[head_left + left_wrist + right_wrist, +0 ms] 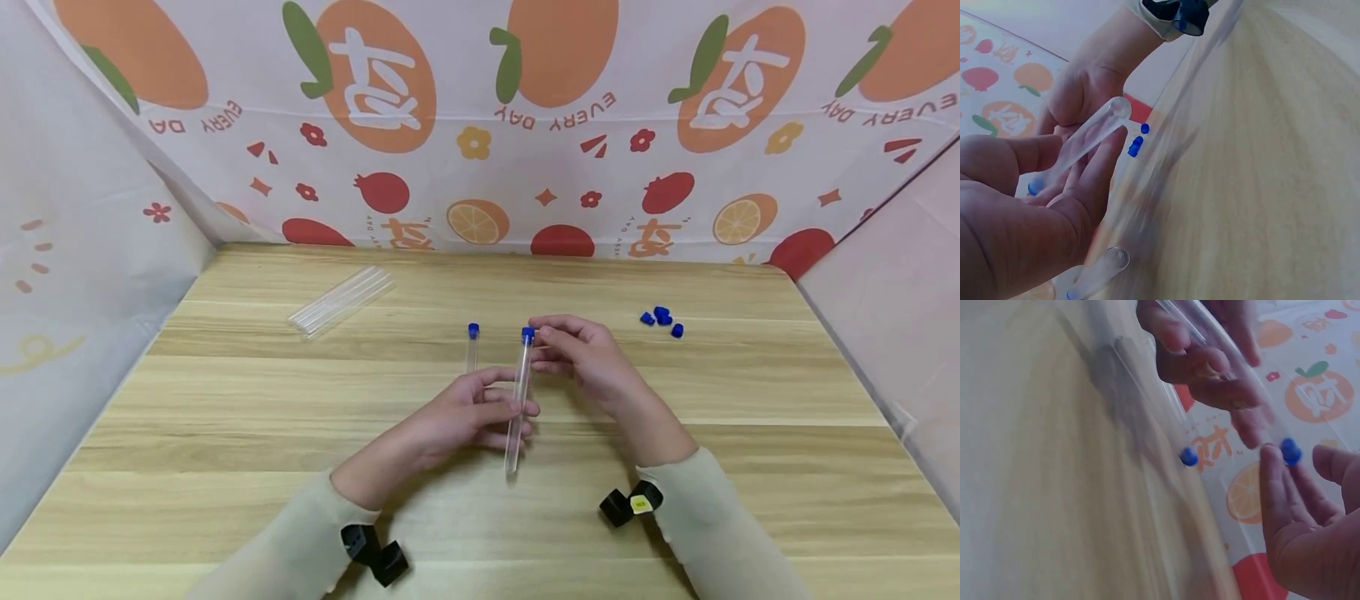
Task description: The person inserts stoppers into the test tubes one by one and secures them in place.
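Observation:
My left hand (465, 412) pinches a clear test tube (522, 371) between thumb and fingers, holding it above the table. The tube's blue cap (528, 334) sits on its upper end. Beside that cap is my right hand (592, 358). In the right wrist view, the right thumb (1332, 464) stands apart from the cap (1291, 452), while a fingertip is close to or touching it. A second capped test tube (472, 354) lies on the table behind the left hand, its lower part hidden by that hand.
Several clear tubes without caps (341, 302) lie side by side at the back left of the wooden table (247, 433). Several loose blue caps (662, 315) are at the back right. A fruit-printed cloth (480, 167) hangs behind the table's far edge.

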Motion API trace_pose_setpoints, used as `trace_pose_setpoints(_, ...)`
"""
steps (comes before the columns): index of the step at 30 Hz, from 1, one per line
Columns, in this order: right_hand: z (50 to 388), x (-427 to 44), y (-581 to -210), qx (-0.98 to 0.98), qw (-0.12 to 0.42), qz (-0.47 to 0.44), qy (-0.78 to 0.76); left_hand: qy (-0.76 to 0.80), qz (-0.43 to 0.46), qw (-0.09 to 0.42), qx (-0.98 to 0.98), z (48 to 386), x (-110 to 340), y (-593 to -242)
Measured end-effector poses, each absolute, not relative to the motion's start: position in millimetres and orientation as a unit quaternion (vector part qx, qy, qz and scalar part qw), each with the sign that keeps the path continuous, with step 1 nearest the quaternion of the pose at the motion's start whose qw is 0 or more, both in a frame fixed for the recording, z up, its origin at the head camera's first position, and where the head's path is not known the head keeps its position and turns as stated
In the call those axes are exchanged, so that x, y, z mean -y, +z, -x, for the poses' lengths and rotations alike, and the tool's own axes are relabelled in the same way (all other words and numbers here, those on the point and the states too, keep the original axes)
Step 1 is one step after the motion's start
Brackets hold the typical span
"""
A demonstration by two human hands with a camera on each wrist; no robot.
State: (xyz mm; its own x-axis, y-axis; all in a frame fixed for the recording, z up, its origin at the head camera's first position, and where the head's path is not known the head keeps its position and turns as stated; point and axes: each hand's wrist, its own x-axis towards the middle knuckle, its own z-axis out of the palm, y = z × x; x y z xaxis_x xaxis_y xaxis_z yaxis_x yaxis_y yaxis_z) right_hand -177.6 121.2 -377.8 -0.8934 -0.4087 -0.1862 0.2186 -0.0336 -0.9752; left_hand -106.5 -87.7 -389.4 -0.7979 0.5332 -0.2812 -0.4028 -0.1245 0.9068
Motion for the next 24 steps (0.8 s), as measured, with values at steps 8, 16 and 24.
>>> trace_pose_setpoints(8, 181.5, -131.0, -383.6, -0.681, 0.299, 0.091, -0.662, 0.759, -0.037, 0.281, -0.586, 105.8, 90.0, -390.3)
trace_pose_setpoints(16, 185.3, -133.8, -396.5, -0.687, 0.356, 0.113, -0.624, 0.78, -0.042, 0.304, -0.544, 105.9, 85.8, -391.2)
trace_pose_setpoints(24, 188.3, -134.6, -401.6, -0.699, 0.365, 0.105, -0.606, 0.785, -0.031, 0.304, -0.539, 109.4, 86.9, -388.3)
